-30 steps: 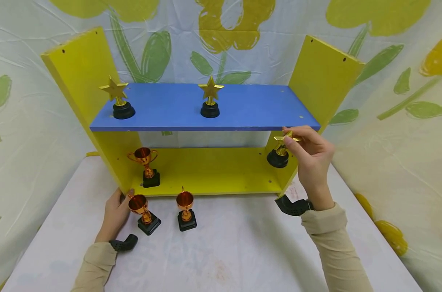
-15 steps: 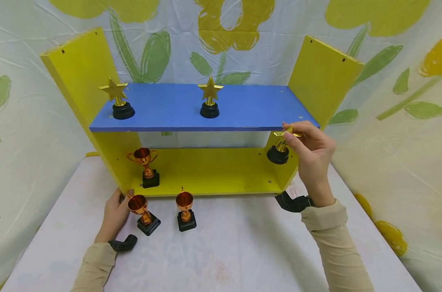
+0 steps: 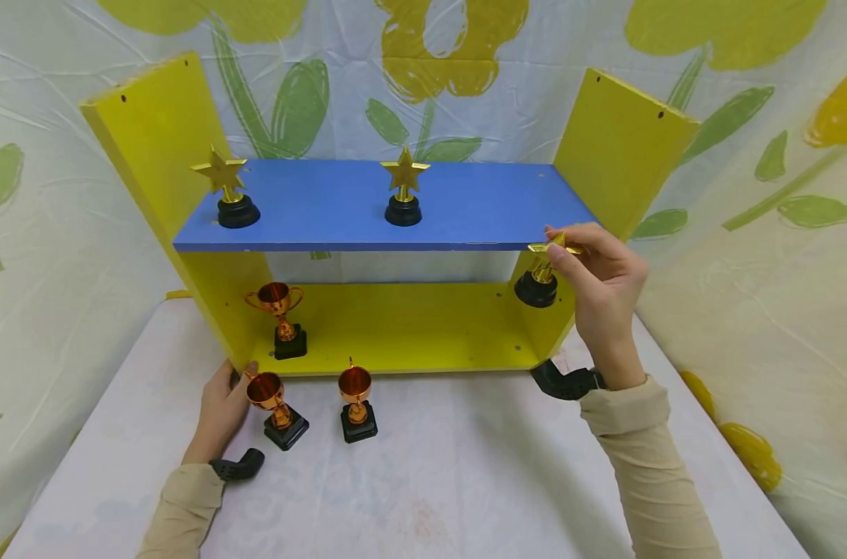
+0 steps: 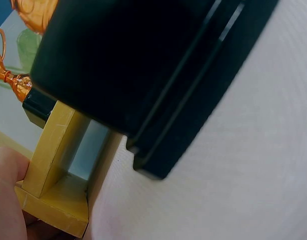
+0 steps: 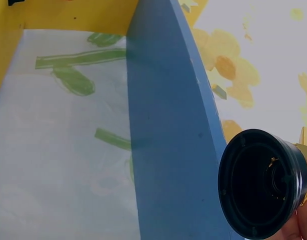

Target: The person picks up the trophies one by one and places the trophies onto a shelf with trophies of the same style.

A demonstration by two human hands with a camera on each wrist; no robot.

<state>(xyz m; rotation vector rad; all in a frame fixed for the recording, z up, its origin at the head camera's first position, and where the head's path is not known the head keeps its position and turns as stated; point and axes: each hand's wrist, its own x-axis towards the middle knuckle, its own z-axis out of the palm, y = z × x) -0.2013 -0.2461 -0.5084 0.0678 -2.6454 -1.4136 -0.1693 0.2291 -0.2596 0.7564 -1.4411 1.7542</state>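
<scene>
Near the right front edge of the blue shelf board (image 3: 311,202), my right hand (image 3: 605,291) pinches a gold star trophy (image 3: 537,289) by its star. Its black round base hangs tilted, just below and in front of the board. The right wrist view shows the hollow underside of that trophy's base (image 5: 251,185). My left hand (image 3: 220,407) grips the lower left corner of the yellow shelf unit (image 4: 51,150), thumb side above and fingers partly hidden under it. Beside that hand stands a copper cup trophy (image 3: 266,390), whose dark base fills much of the left wrist view.
Two more star trophies, one at the left (image 3: 237,211) and one mid-board (image 3: 404,211), stand on the blue board. A cup trophy (image 3: 276,299) stands on the lower yellow shelf (image 3: 409,330), another (image 3: 356,388) on the white-covered table (image 3: 423,473). A flower-print cloth (image 3: 507,101) hangs behind.
My right hand has risen slightly with the star trophy, its base now higher against the lower opening. The left hand and the other trophies have stayed in place.
</scene>
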